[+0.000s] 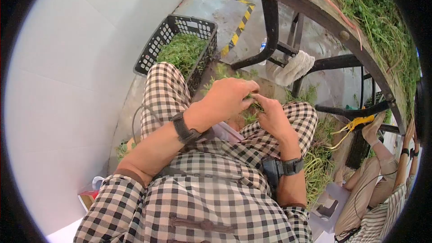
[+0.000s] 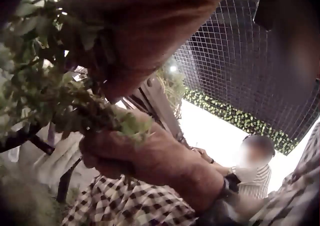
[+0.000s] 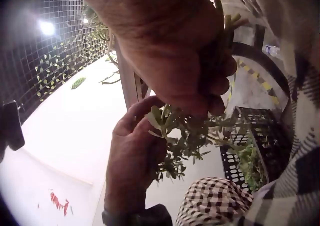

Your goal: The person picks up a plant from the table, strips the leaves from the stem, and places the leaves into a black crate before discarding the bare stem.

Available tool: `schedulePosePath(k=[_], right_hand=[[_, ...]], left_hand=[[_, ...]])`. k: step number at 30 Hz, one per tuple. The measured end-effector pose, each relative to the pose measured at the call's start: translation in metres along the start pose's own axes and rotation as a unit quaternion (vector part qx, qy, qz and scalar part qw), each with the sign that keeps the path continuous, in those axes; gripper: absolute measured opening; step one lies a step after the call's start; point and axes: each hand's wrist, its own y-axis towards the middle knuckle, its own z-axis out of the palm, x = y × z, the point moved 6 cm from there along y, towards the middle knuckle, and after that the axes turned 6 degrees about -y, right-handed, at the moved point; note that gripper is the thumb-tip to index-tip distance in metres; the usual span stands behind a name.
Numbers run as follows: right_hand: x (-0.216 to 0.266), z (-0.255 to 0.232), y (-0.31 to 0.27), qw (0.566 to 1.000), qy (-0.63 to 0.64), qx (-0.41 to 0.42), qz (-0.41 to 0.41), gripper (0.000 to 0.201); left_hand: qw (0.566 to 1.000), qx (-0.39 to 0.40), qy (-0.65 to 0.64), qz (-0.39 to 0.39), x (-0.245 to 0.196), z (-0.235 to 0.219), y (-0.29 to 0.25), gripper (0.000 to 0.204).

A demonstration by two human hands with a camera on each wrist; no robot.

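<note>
Over the lap, my left hand [image 1: 225, 99] holds a small bunch of leafy green sprigs [image 1: 222, 73]. Its leaves stick out past the fingers toward the floor. My right hand [image 1: 273, 119] is right against the left, pinching the same greens with thumb and finger. In the right wrist view, the right fingers curl round the cut stems [image 3: 227, 21], while small rounded leaves [image 3: 177, 136] hang between the two hands. The left wrist view shows the leafy bunch [image 2: 65, 96] beside both hands, with part of it hidden behind the left palm.
A black plastic crate [image 1: 209, 29] of picked greens [image 1: 182, 54] stands ahead, left. To the right, a table edge [image 1: 315, 6] on black legs bears heaped greens [image 1: 382, 22]. A cloth [image 1: 294, 67] hangs on a strut. Stems [image 1: 319, 171] lie right; another person [image 1: 382, 180] sits beyond.
</note>
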Motion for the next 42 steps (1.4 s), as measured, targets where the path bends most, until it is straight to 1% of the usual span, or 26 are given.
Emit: schedulePosePath(k=[1, 3, 6, 9, 12, 13, 14, 15, 18, 19, 22, 25, 26, 28, 29, 31, 32, 33, 34, 35, 36, 37, 40, 42], right_hand=[[0.002, -0.001, 0.000, 0.999, 0.004, 0.023, 0.033, 0.037], [0.000, 0.001, 0.000, 0.999, 0.014, 0.016, 0.039, 0.037], [-0.010, 0.005, -0.001, 0.999, 0.023, 0.008, 0.036, 0.038], [-0.015, 0.013, 0.001, 0.998, 0.035, 0.019, 0.053, 0.041], [-0.020, 0.019, 0.002, 0.996, 0.061, 0.027, 0.064, 0.043], [-0.019, 0.020, 0.003, 0.995, 0.076, 0.028, 0.062, 0.043], [-0.018, 0.021, 0.003, 0.994, 0.092, 0.029, 0.060, 0.044], [-0.019, 0.020, 0.004, 0.993, 0.095, 0.024, 0.067, 0.043], [-0.024, 0.019, 0.004, 0.992, 0.098, 0.008, 0.081, 0.042], [-0.028, 0.020, 0.004, 0.992, 0.093, 0.003, 0.083, 0.041], [-0.029, 0.019, 0.002, 0.990, 0.104, -0.010, 0.093, 0.038], [-0.031, 0.016, 0.001, 0.987, 0.106, -0.021, 0.115, 0.035], [-0.033, 0.014, 0.001, 0.987, 0.103, -0.025, 0.123, 0.035], [-0.047, 0.013, 0.002, 0.976, 0.116, -0.023, 0.184, 0.033], [-0.055, 0.013, 0.002, 0.969, 0.122, -0.020, 0.214, 0.033], [-0.076, 0.013, -0.002, 0.961, 0.109, -0.087, 0.238, 0.032], [-0.088, 0.012, -0.006, 0.955, 0.103, -0.120, 0.250, 0.032], [-0.095, 0.010, -0.010, 0.917, 0.211, -0.154, 0.302, 0.020], [-0.097, 0.007, -0.013, 0.873, 0.329, -0.194, 0.305, 0.017], [-0.099, 0.003, -0.017, 0.813, 0.440, -0.231, 0.302, 0.013], [-0.098, 0.001, -0.019, 0.739, 0.545, -0.263, 0.295, 0.011], [-0.098, -0.001, -0.017, 0.729, 0.568, -0.277, 0.262, 0.013], [-0.079, -0.008, -0.013, 0.757, 0.559, -0.273, 0.201, 0.015], [-0.070, 0.002, -0.010, 0.815, 0.484, -0.231, 0.221, 0.015]], left_hand=[[1.000, 0.011, 0.025, -0.007, 0.005, 0.004, -0.002, 0.018], [0.997, 0.030, 0.074, -0.020, 0.014, 0.007, -0.005, 0.017], [0.997, 0.038, 0.058, -0.035, 0.012, 0.011, -0.011, 0.012], [0.999, 0.004, 0.026, -0.023, 0.012, 0.014, -0.016, 0.012], [0.985, -0.020, -0.155, -0.078, 0.022, 0.015, -0.014, 0.009], [0.962, -0.006, -0.234, -0.138, 0.030, 0.017, -0.014, 0.008], [0.930, 0.009, -0.311, -0.197, 0.037, 0.018, -0.016, 0.008], [0.888, 0.024, -0.383, -0.254, 0.043, 0.020, -0.018, 0.007], [0.797, 0.006, -0.501, -0.337, 0.055, 0.024, -0.023, 0.006], [0.772, 0.001, -0.537, -0.339, 0.057, 0.024, -0.025, 0.006], [0.777, -0.009, -0.520, -0.354, 0.059, 0.020, -0.027, 0.006], [0.812, 0.008, -0.493, -0.313, 0.062, 0.030, -0.027, 0.006], [0.821, 0.015, -0.478, -0.311, 0.065, 0.031, -0.027, 0.006], [0.841, 0.028, -0.448, -0.303, 0.069, 0.031, -0.027, 0.007], [0.844, 0.019, -0.444, -0.300, 0.070, 0.030, -0.027, 0.006], [0.851, 0.001, -0.436, -0.292, 0.071, 0.026, -0.027, 0.006], [0.845, -0.011, -0.444, -0.297, 0.071, 0.023, -0.027, 0.006], [0.839, -0.022, -0.451, -0.302, 0.072, 0.019, -0.028, 0.006], [0.833, -0.034, -0.459, -0.307, 0.072, 0.016, -0.028, 0.006], [0.836, -0.031, -0.457, -0.302, 0.073, 0.016, -0.027, 0.006], [0.838, -0.028, -0.456, -0.298, 0.074, 0.017, -0.027, 0.006], [0.841, -0.024, -0.454, -0.293, 0.075, 0.019, -0.027, 0.006], [0.864, 0.001, -0.422, -0.274, 0.071, 0.024, -0.026, 0.006], [0.871, 0.011, -0.410, -0.270, 0.065, 0.024, -0.026, 0.006]])
